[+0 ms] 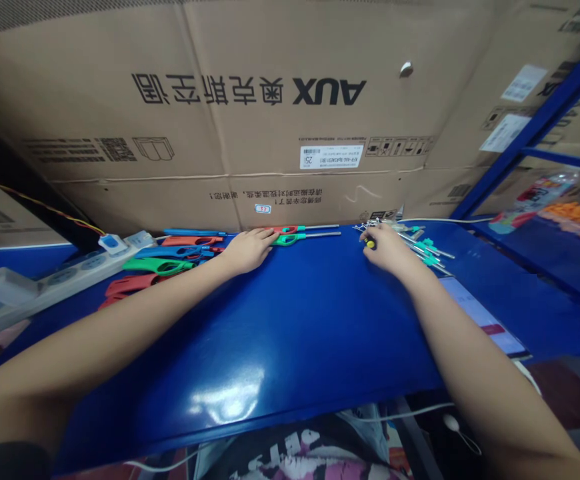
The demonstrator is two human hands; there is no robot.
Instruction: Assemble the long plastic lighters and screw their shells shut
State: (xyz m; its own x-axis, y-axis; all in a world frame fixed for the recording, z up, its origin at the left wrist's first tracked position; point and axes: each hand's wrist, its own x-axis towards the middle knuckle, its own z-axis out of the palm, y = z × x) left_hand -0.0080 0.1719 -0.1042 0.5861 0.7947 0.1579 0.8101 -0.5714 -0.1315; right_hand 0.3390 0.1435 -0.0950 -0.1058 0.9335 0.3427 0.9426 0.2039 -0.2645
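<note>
The two hands are well apart on the blue bench (290,333). Just above the centre of the frame, the left hand (250,252) lies over the handle ends of a red lighter (293,229) and a green lighter (287,239), their metal tubes pointing right; whether its fingers grip them I cannot tell. Right of centre, the right hand (384,248) is closed round a yellow-ended tool (370,243), its far part hidden, beside a pile of metal tubes with teal parts (426,251). Red, blue and green handles (160,266) lie left of the left hand, next to a white power strip (63,279). A lit screen (477,313) sits at the right, below the pile, and printed cardboard (270,133) fills the upper frame
</note>
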